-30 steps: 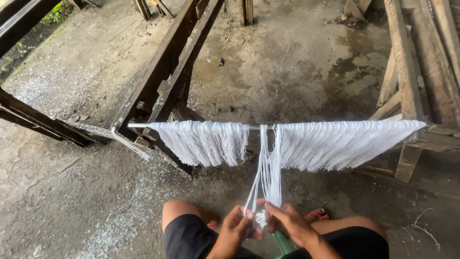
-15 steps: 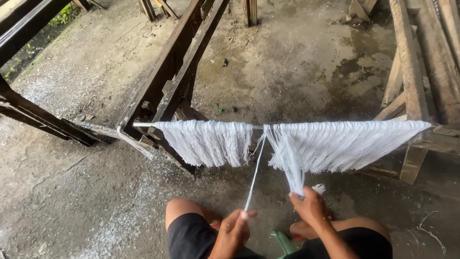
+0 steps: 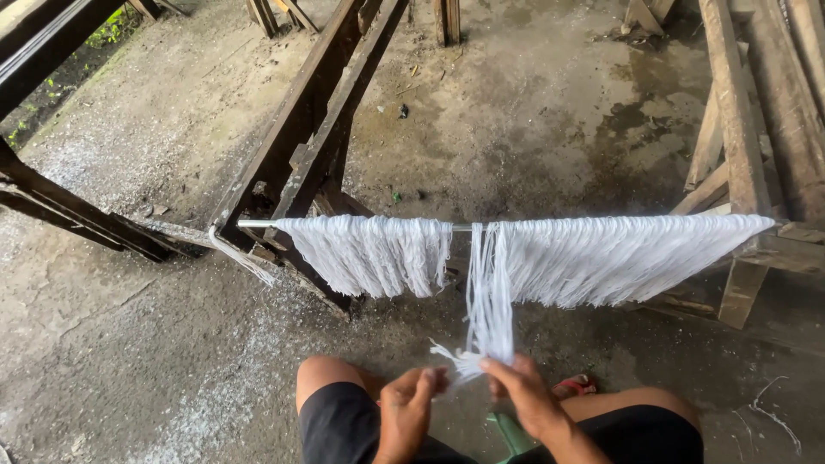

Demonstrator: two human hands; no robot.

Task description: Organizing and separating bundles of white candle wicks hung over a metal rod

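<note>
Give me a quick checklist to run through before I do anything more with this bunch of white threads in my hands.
1. Right hand pinches the pulled-down thread bunch near its lower end: ok.
2. Left hand at the loose thread ends: ok, though an actual grip on them: cannot tell.
3. Bunch parted from the left thread curtain and right thread curtain: ok.
4. Metal rod rests level on the wooden frame: ok at the left end; right end hidden, cannot tell.
5. Strands in the bunch free of tangles: cannot tell.
</note>
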